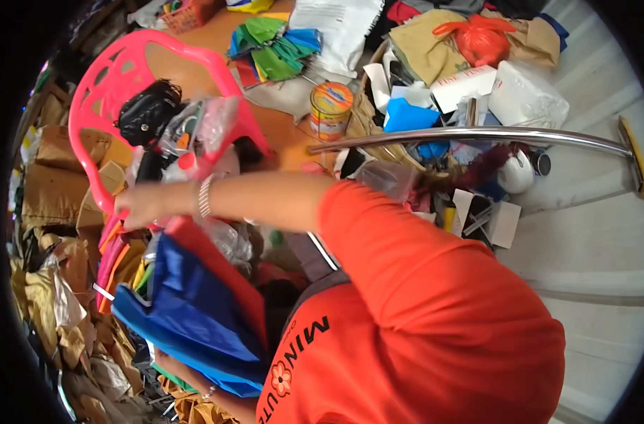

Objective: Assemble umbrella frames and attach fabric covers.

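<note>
Orange T-shirt [435,311] fills the lower right, closest to the lens; it is the person's own shoulder and chest.

Right arm crosses the body from the shoulder toward the left of frame. Right hand [139,205] lies at the lower edge of the pink plastic chair [103,92], a beaded bracelet [206,196] on the wrist. Fingers look loosely curled; whether they are clamped on the chair edge or on a bag I cannot tell.

Left hand: only the wrist and forearm [195,385] show at the bottom, under the bundle. The hand itself is hidden, so its grip cannot be read.

Bundle of flat fabric bags [187,311], blue outermost with a red one beside it, sits low and left of centre, between the two arms, resting against the left forearm.

Chair seat carries a black handbag [149,109] and clear plastic wrappers [209,124].

Beyond, on the orange worktop [195,71]: folded green and blue bags [272,46] and a printed tin can [330,109]. A chrome rail [477,134] runs across to the right. Crumpled brown paper [60,297] is heaped along the left.
</note>
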Motion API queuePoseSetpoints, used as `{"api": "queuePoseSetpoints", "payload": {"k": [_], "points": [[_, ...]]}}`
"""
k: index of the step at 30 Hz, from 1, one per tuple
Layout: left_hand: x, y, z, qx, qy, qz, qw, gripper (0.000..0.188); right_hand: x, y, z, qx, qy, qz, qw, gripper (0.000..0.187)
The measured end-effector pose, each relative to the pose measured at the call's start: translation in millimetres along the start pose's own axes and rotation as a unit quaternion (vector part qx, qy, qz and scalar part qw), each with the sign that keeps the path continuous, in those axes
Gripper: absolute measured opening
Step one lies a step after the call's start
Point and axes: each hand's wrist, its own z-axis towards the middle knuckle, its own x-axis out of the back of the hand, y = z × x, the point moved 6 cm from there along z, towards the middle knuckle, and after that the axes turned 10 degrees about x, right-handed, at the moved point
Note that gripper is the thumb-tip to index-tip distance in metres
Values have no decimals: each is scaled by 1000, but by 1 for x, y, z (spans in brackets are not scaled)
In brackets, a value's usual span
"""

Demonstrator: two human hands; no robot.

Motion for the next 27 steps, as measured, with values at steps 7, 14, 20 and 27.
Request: {"api": "queuePoseSetpoints", "payload": {"k": [7,14,20,27], "points": [[-26,-81,34,27,-82,54,995,33,329,-67,-207,-211,81,-309,924,25],[-55,-158,69,-74,-99,42,991,26,547,-316,-381,-395,222,-721,524,18],[-73,-206,103,-78,-115,51,989,29,563,-358,-453,-568,234,-702,360,28],[-76,-123,46,-31,-168,5,985,37,609,-306,-545,-637,77,-726,246,35]]}}
